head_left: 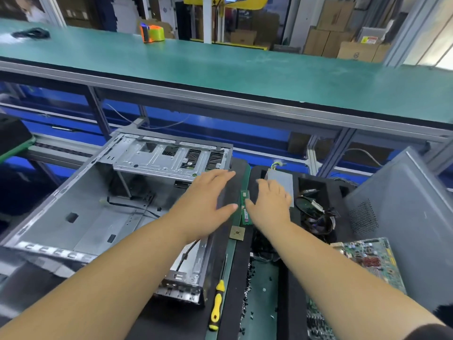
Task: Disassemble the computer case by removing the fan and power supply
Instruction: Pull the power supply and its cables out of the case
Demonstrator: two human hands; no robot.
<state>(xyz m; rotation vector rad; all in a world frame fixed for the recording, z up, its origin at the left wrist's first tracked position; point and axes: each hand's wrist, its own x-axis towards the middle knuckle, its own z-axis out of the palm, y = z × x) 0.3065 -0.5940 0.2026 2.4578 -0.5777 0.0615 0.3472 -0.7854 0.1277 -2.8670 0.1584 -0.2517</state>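
Observation:
The open grey computer case (98, 204) lies on its side at the left, its inside bare except for a thin black cable (132, 207). My left hand (208, 204) is spread flat, fingers straight, over the case's right wall. My right hand (269, 204) hovers with loosely bent fingers over the black tray (318, 182) to the right, holding nothing. A grey power supply (282, 180) lies in that tray just beyond my right hand. No fan is recognisable.
Green memory sticks (245, 212) and a CPU chip (237, 233) lie between my hands. A yellow-handled screwdriver (217, 305) lies near the front. Tangled cables (316, 217), a motherboard (367, 261), a grey side panel (404, 217) and loose black screws (247, 290) sit at the right.

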